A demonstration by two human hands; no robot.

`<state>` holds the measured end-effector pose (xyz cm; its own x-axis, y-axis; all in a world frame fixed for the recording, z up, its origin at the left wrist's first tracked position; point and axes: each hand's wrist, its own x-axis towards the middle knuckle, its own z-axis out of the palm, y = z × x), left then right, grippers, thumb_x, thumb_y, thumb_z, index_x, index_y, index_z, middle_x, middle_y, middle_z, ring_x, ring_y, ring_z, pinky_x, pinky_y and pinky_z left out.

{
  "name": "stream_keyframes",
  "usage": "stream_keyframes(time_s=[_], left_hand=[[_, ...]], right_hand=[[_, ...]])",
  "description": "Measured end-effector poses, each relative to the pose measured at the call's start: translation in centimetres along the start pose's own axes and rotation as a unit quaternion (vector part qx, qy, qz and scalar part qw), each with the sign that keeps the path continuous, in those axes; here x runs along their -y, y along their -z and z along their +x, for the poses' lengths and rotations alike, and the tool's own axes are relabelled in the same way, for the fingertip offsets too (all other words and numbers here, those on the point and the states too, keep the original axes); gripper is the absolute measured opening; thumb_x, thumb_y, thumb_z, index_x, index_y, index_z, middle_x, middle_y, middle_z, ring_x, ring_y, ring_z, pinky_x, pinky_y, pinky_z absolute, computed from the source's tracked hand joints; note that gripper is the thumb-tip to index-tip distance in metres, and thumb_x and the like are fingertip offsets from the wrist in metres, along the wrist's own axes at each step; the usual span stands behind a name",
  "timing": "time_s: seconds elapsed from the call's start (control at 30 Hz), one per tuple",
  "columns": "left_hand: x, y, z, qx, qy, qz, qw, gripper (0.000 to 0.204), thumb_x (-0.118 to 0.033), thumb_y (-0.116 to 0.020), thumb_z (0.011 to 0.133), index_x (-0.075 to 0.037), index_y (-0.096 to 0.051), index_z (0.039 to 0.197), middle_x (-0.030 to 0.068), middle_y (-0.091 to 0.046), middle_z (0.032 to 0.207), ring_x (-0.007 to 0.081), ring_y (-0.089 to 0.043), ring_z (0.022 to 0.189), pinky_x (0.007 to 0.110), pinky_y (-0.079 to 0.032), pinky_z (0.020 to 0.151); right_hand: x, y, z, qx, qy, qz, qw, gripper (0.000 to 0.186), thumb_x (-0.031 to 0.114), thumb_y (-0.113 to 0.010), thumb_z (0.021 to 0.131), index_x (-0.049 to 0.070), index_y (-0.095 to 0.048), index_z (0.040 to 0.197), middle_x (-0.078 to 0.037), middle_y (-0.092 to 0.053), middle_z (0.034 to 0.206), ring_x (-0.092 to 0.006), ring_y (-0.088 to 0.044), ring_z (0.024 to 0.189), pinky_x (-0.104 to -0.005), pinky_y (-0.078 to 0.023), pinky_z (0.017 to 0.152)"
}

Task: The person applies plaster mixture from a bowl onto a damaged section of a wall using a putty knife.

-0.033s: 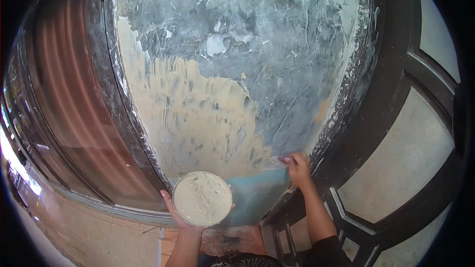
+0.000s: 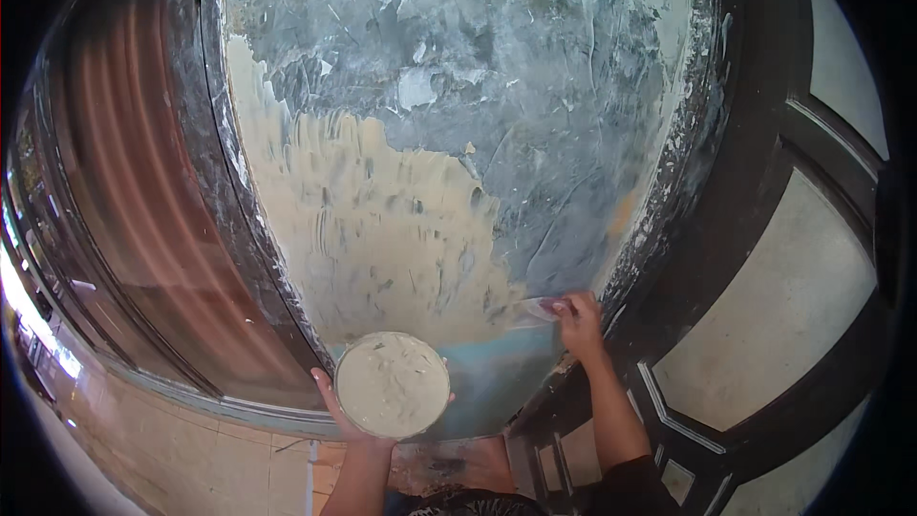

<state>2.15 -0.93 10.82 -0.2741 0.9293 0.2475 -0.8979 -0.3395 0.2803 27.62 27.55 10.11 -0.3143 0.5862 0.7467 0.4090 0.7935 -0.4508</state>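
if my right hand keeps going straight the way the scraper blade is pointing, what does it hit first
The right hand presses a scraper flat against the wall, blade pointing left. Going straight on, it would probably meet the edge of the cream putty patch first; the bowl of putty in the left hand sits lower.

Above the right hand (image 2: 578,323) the wall panel (image 2: 535,115) lies broad and bare, open for a sweep up or leftward. To its right the dark door frame (image 2: 712,229) stands close and hems it in. Low down, the round pan of putty (image 2: 392,384) in the left hand (image 2: 334,401) blocks the panel's bottom left, and the spattered frame edge (image 2: 224,162) borders it on the left.
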Motion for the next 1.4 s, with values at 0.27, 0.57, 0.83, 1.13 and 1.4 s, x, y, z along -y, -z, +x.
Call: stream_keyframes(time_s=[0.27, 0.57, 0.83, 1.13, 1.4], left_hand=[[0.5, 0.4, -0.4, 0.006, -0.005, -0.034, 0.999, 0.12, -0.101, -0.031, 0.078, -0.018, -0.027, 0.164, 0.0254, -0.025, 0.167, 0.0619, -0.029, 0.145, 0.089, -0.031, 0.102], [0.4, 0.7, -0.4, 0.011, -0.002, 0.041, 0.999, 0.121, -0.101, -0.032, 0.078, -0.016, -0.027, 0.164, 0.0254, -0.025, 0.167, 0.0629, -0.029, 0.145, 0.089, -0.029, 0.103], [0.6, 0.5, -0.8, -0.017, 0.002, -0.028, 0.999, 0.118, -0.101, -0.031, 0.078, -0.019, -0.029, 0.164, 0.0242, -0.025, 0.167, 0.0616, -0.028, 0.146, 0.09, -0.029, 0.102], [0.6, 0.0, -0.6, -0.021, 0.003, -0.068, 0.997, 0.114, -0.098, -0.039, 0.079, -0.017, -0.036, 0.161, 0.0279, -0.033, 0.161, 0.0642, -0.033, 0.14, 0.089, -0.035, 0.097], [0.4, 0.6, -0.7, 0.012, 0.006, -0.017, 1.0, 0.121, -0.101, -0.029, 0.078, -0.018, -0.027, 0.164, 0.0242, -0.024, 0.167, 0.0604, -0.028, 0.147, 0.089, -0.03, 0.104]], right_hand=[[-0.5, -0.6, -1.9, 0.051, 0.022, 0.031, 0.998, 0.011, 0.014, -0.07, 0.093, 0.003, -0.073, 0.095, -0.012, -0.07, 0.096, -0.0336, -0.061, 0.093, -0.0424, -0.047, 0.086], [0.9, 0.6, 0.9, 0.005, 0.002, 0.024, 1.0, 0.01, 0.012, -0.071, 0.091, 0.004, -0.072, 0.096, -0.009, -0.071, 0.097, -0.0332, -0.061, 0.095, -0.0436, -0.044, 0.089], [-0.1, -0.8, -2.1, 0.113, 0.019, -0.014, 0.993, 0.011, 0.015, -0.069, 0.093, 0.006, -0.073, 0.097, -0.008, -0.072, 0.097, -0.034, -0.062, 0.096, -0.0476, -0.042, 0.095], [2.1, 1.6, 2.6, -0.002, 0.045, 0.005, 0.999, 0.011, 0.012, -0.072, 0.091, 0.003, -0.071, 0.097, -0.013, -0.07, 0.097, -0.0349, -0.061, 0.097, -0.0437, -0.045, 0.089], [0.7, 0.3, -0.8, 0.111, 0.045, -0.069, 0.99, 0.01, 0.017, -0.07, 0.092, 0.009, -0.073, 0.098, -0.006, -0.071, 0.098, -0.0322, -0.06, 0.098, -0.0462, -0.04, 0.091]])
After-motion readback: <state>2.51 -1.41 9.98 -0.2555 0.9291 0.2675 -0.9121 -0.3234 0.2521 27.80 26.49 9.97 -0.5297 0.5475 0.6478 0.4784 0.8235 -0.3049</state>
